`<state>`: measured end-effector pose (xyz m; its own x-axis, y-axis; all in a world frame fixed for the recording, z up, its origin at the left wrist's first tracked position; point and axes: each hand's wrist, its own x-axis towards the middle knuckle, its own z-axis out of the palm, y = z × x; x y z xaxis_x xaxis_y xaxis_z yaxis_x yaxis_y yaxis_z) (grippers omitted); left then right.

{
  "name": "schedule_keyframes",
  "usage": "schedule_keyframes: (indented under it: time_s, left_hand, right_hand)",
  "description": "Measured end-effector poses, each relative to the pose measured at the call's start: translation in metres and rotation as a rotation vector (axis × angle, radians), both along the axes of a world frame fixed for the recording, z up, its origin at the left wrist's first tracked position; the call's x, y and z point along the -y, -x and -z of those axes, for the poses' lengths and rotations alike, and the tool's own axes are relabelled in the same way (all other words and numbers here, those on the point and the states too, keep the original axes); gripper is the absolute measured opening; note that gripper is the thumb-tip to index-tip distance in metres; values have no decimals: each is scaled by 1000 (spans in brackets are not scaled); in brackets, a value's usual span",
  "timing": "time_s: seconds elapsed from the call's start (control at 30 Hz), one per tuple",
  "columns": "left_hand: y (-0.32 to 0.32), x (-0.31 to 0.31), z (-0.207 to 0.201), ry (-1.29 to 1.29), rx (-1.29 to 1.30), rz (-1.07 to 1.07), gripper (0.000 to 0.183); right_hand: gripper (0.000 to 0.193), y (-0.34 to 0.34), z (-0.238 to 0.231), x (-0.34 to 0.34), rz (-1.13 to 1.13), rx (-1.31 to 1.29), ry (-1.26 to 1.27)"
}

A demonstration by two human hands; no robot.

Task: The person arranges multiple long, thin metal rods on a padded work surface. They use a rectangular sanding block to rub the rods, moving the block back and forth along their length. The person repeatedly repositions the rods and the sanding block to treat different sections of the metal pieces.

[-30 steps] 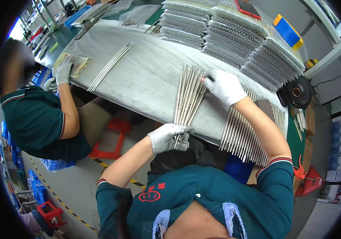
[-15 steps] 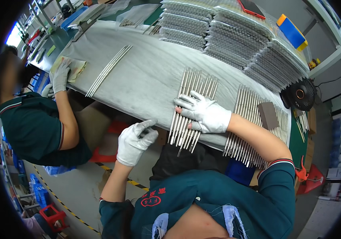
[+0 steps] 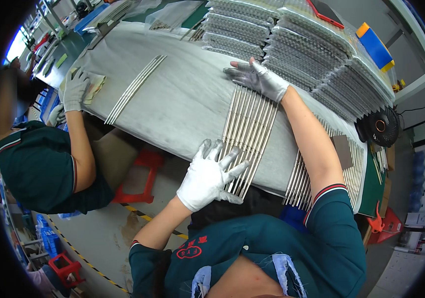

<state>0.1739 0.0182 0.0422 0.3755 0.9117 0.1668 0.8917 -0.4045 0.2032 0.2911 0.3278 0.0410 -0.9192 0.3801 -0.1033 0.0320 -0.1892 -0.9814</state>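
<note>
Several slim metal rods (image 3: 250,130) lie side by side on the cloth-covered table, running away from me. My left hand (image 3: 208,174), in a white glove, rests over their near left end with its fingers spread. At their far end is my right hand (image 3: 261,79), gloved with bare fingertips showing; its palm edge is against the rod tips and its fingers stretch out leftward. Neither hand grips a rod. Right of them, a second, larger row of rods (image 3: 299,186) lies partly under my right forearm, with a dark grey block (image 3: 342,152) on top.
Bubble-wrapped stacks (image 3: 301,54) stand along the far right side, a red-cased device (image 3: 325,13) on top. A black fan (image 3: 378,126) sits at the right corner. A few rods (image 3: 135,90) lie on the left. A co-worker's gloved hand (image 3: 76,89) holds down a yellowish cloth.
My right hand has moved from the middle of the rods to their far end. My left hand has come right, onto their near end, and opened. The rods' ends now line up more evenly.
</note>
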Motion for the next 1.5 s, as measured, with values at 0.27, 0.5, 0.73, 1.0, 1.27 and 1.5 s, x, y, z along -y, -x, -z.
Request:
schedule_keyframes:
  time_s: [0.27, 0.5, 0.73, 1.0, 1.27, 1.5]
  left_hand:
    - [-9, 6, -11, 75, 34, 82, 91]
    - [-24, -6, -1, 16, 93, 195, 89]
    - [-24, -8, 1, 12, 85, 191, 89]
    - [-4, 12, -11, 17, 78, 8, 88]
    - [17, 14, -2, 23, 97, -132, 111]
    - [23, -26, 2, 14, 23, -176, 87]
  right_hand:
    - [98, -16, -3, -2, 158, -67, 78]
    - [96, -45, 7, -1, 207, -55, 201]
    - [72, -44, -21, 29, 346, 308, -557]
    - [86, -201, -94, 138, 274, 888, -1402]
    - [85, -320, -29, 173, 592, 1243, -1154]
    - [73, -286, -52, 171, 727, 1008, -1296]
